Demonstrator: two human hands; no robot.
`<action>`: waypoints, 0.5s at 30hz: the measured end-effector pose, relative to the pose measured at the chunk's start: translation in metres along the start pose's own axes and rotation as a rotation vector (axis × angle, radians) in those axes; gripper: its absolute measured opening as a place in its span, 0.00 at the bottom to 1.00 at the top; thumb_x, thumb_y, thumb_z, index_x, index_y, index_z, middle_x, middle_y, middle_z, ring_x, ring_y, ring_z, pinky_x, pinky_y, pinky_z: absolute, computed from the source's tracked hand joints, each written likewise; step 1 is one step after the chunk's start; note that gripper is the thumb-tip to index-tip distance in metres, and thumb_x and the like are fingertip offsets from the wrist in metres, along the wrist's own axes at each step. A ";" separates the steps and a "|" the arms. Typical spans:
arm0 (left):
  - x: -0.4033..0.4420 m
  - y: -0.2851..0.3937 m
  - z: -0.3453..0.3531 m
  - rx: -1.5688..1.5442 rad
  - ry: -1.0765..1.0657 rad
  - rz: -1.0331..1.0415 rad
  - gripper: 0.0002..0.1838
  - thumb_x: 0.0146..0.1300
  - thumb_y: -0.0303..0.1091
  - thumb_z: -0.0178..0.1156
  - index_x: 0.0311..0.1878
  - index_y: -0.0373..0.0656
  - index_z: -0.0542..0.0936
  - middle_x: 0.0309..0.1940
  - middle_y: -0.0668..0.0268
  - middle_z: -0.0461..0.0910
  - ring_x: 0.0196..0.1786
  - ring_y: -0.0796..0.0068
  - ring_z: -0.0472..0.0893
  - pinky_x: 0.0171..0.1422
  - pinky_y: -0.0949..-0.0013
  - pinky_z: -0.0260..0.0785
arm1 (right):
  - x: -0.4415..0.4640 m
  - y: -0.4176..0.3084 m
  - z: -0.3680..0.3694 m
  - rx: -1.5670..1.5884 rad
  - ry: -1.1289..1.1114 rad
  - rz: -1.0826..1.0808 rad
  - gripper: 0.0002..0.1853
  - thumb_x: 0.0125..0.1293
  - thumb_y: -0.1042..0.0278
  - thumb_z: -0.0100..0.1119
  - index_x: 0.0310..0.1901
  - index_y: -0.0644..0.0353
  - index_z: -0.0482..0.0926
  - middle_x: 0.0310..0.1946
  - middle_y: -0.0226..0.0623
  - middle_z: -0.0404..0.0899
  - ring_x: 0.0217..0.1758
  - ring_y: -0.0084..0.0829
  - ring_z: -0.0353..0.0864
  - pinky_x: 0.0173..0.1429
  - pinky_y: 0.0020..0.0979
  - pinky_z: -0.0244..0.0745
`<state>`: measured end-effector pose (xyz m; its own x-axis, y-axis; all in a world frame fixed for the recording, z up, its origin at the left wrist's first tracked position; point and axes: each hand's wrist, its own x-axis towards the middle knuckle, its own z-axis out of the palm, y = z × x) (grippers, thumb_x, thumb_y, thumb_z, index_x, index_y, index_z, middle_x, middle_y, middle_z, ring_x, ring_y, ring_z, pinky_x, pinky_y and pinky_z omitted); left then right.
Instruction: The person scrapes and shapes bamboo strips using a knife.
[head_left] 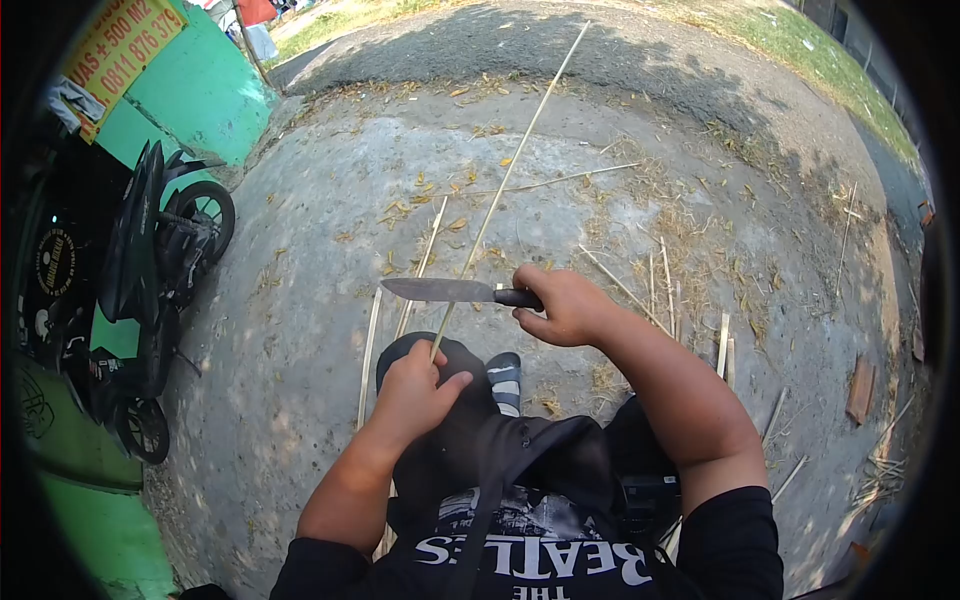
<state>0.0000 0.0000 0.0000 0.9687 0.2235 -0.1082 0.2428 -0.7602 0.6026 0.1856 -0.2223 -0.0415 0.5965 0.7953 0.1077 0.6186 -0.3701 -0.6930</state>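
A long, thin pale strip [520, 146] runs from my left hand [417, 390] up and away to the far pavement. My left hand is closed round its near end, above my knee. In my right hand [565, 305] is a knife [437, 290], gripped by its black handle. The blade points left and lies across the strip, a little beyond my left hand; whether its edge cuts into the strip cannot be made out.
More strips lie on the concrete [300, 250], both left of my knee and to the right, among dry leaves and shavings. A parked motorcycle [160, 250] stands at the left by a green wall [200, 95]. A brown block [860, 390] lies at the right.
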 end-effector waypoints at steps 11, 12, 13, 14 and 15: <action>-0.005 0.004 -0.004 0.014 -0.027 -0.039 0.23 0.60 0.41 0.79 0.43 0.35 0.76 0.22 0.58 0.79 0.25 0.60 0.81 0.33 0.59 0.74 | -0.001 -0.002 0.007 0.010 0.072 -0.041 0.17 0.69 0.54 0.63 0.51 0.56 0.74 0.38 0.49 0.84 0.44 0.56 0.84 0.47 0.54 0.76; -0.006 0.002 -0.003 0.002 -0.027 -0.036 0.23 0.61 0.42 0.79 0.43 0.36 0.76 0.22 0.61 0.77 0.24 0.65 0.78 0.33 0.61 0.71 | -0.003 -0.001 0.009 0.019 0.068 -0.042 0.17 0.69 0.54 0.63 0.51 0.56 0.74 0.38 0.49 0.84 0.44 0.56 0.85 0.47 0.54 0.76; -0.006 -0.001 -0.002 -0.009 -0.022 -0.029 0.24 0.61 0.43 0.79 0.43 0.36 0.76 0.21 0.64 0.75 0.24 0.70 0.75 0.32 0.64 0.69 | -0.002 0.001 0.009 0.026 0.069 -0.047 0.18 0.69 0.54 0.63 0.51 0.56 0.74 0.39 0.49 0.84 0.45 0.56 0.85 0.47 0.54 0.76; -0.004 -0.002 -0.001 -0.020 -0.015 -0.019 0.24 0.61 0.43 0.79 0.44 0.37 0.76 0.20 0.68 0.73 0.23 0.76 0.71 0.31 0.66 0.67 | 0.000 0.002 0.007 0.030 0.072 -0.053 0.18 0.69 0.54 0.63 0.51 0.56 0.74 0.39 0.49 0.85 0.45 0.56 0.85 0.47 0.54 0.76; -0.004 -0.002 -0.001 -0.025 -0.017 -0.018 0.24 0.61 0.43 0.79 0.44 0.37 0.76 0.20 0.68 0.73 0.23 0.76 0.71 0.31 0.66 0.67 | 0.000 0.002 0.007 0.031 0.074 -0.049 0.18 0.69 0.54 0.63 0.51 0.56 0.74 0.39 0.49 0.85 0.45 0.56 0.85 0.48 0.53 0.76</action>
<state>-0.0044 0.0011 0.0001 0.9649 0.2268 -0.1325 0.2593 -0.7407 0.6198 0.1835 -0.2202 -0.0478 0.6024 0.7744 0.1936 0.6329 -0.3156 -0.7069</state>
